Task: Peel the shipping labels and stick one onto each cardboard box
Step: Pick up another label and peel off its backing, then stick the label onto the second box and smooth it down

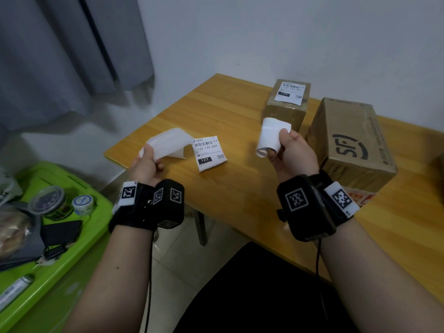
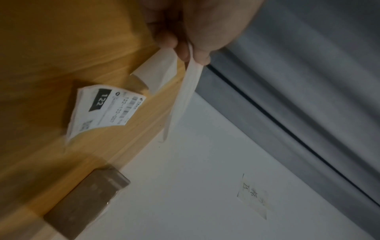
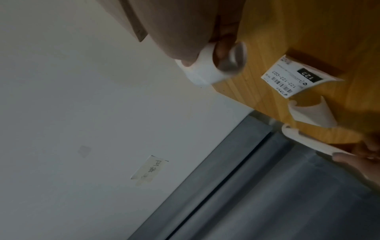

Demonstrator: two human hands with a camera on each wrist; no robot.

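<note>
My left hand (image 1: pixel 149 162) pinches a curled, translucent backing strip (image 1: pixel 168 141) above the table's left corner; the pinch shows in the left wrist view (image 2: pixel 191 53). A printed shipping label (image 1: pixel 209 152) (image 2: pixel 104 110) (image 3: pixel 296 78) lies loose on the wooden table (image 1: pixel 228 111), just right of that strip. Over the table's middle, my right hand (image 1: pixel 286 143) grips a curled white label (image 1: pixel 272 135) (image 3: pixel 205 71), blank side towards me. The small cardboard box (image 1: pixel 286 114) at the back carries a label (image 1: pixel 289 91) on top. The large box (image 1: pixel 350 145) on the right shows no label.
A green plastic bin (image 1: pixel 96 236) stands left of the table, holding jars, a dark wallet and a bag. A grey curtain (image 1: pixel 60 56) hangs behind it. White wall backs the table. The small box (image 2: pixel 86 199) also shows in the left wrist view.
</note>
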